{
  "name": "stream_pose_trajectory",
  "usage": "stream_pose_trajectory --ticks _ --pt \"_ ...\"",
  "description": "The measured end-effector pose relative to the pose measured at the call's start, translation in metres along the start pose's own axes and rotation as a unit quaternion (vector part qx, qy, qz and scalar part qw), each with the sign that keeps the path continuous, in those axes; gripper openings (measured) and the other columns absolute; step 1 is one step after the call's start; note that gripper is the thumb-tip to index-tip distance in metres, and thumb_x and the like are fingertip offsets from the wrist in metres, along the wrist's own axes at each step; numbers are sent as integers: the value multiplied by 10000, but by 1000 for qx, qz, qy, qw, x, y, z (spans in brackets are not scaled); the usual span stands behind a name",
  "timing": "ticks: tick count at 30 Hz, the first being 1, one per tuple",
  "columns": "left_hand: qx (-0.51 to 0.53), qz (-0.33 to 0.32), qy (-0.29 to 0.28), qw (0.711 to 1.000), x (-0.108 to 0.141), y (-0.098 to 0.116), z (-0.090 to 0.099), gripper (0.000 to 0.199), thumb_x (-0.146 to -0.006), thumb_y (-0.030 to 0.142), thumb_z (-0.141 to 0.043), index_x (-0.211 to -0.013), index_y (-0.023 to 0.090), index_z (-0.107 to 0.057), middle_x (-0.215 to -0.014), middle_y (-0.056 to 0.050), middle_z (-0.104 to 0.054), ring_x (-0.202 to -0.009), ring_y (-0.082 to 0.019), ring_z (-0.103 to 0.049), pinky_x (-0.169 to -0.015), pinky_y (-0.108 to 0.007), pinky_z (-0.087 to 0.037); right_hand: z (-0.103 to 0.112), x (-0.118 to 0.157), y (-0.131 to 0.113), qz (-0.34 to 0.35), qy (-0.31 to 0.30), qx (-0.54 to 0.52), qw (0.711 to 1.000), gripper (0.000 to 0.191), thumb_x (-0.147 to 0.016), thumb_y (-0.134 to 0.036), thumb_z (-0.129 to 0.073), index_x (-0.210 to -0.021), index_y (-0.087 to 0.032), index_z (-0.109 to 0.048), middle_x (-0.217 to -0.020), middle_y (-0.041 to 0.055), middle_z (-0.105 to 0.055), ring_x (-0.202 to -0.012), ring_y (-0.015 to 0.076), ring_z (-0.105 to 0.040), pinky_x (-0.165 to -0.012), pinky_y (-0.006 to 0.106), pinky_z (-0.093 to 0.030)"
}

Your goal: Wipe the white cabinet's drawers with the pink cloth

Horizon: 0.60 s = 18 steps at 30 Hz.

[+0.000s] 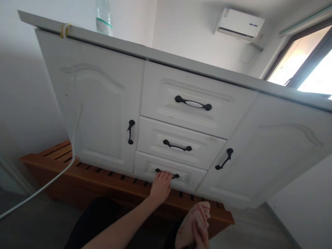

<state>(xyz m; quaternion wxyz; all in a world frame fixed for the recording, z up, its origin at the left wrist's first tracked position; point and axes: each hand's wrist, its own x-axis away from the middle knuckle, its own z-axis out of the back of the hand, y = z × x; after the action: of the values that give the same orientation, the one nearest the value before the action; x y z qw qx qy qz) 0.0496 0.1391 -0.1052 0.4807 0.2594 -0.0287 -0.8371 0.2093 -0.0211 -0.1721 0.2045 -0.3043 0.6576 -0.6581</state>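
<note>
My left hand (160,186) is closed over the black handle (175,176) of the bottom drawer (188,178), its fingers curled around the bar. That drawer sits flush with the white cabinet front. Lower and to the right, my right hand (198,238) grips a bunched pinkish-white cloth (198,214) with red stripes, partly cut off by the frame's bottom edge. Above my left hand are the middle drawer (153,138) and the top drawer (155,86), both closed, each with a black handle.
Cabinet doors flank the drawers: a left door (101,114) and a right door (280,162). The cabinet stands on a slatted wooden bench (103,183). A white cable (52,181) hangs down the left side. A plastic bottle (104,20) stands on the countertop (181,62).
</note>
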Motion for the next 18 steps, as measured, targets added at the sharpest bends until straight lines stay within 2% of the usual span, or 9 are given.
stream_pose_trajectory --ticks 2,5,8,10,12,15,18 --pt "-6 4 0 1000 9 4 0 408 -827 96 -522 -1209 231 -572 -1150 -41 -633 -1101 -238 -546 -1048 -416 -375 -7 -6 -2 -40 52 -82 994 811 -597 -639 -797 -1269 -232 -599 -1095 56 -742 -1022 291 -717 -842 400 -606" --pt "-23 11 34 999 35 12 -3 379 -840 112 -535 -1197 228 -585 -1127 -33 -652 -1070 -239 -555 -1040 -410 -359 -13 -8 -15 -34 64 -101 992 914 -547 -631 -820 -1323 -223 -564 -1212 90 -711 -1066 308 -699 -845 396 -601" --pt "-24 1 87 996 70 18 -6 345 -842 124 -554 -1163 239 -607 -1069 -6 -677 -1024 -222 -565 -1035 -381 -336 -3 3 -37 33 88 -39 995 862 -645 -607 -775 -1374 -221 -523 -1342 123 -636 -1181 343 -633 -964 469 -547" --pt "-15 -21 111 994 93 20 -6 336 -839 138 -566 -1151 250 -616 -1055 9 -689 -995 -208 -570 -1018 -365 -335 7 14 -57 119 117 31 986 772 -721 -566 -731 -1375 -219 -515 -1361 149 -603 -1226 371 -585 -1047 545 -467" --pt "-2 -44 126 991 111 23 -3 333 -843 156 -568 -1158 252 -621 -1064 13 -698 -973 -197 -574 -1004 -356 -340 14 23 -81 239 124 125 955 646 -774 -490 -694 -1337 -216 -537 -1317 168 -601 -1217 382 -567 -1065 585 -418" --pt "21 -54 132 990 133 29 6 315 -865 174 -555 -1163 248 -626 -1039 16 -708 -948 -186 -577 -994 -345 -352 9 31 -117 417 54 257 870 488 -848 -322 -603 -1322 -221 -541 -1268 174 -594 -1184 357 -561 -1013 561 -439" --pt "41 -50 121 991 152 36 20 299 -874 190 -552 -1153 254 -635 -1021 14 -715 -947 -181 -588 -978 -336 -372 -4 38 -138 483 -9 356 800 497 -867 -199 -531 -1361 -240 -514 -1262 161 -598 -1146 338 -558 -947 527 -461"
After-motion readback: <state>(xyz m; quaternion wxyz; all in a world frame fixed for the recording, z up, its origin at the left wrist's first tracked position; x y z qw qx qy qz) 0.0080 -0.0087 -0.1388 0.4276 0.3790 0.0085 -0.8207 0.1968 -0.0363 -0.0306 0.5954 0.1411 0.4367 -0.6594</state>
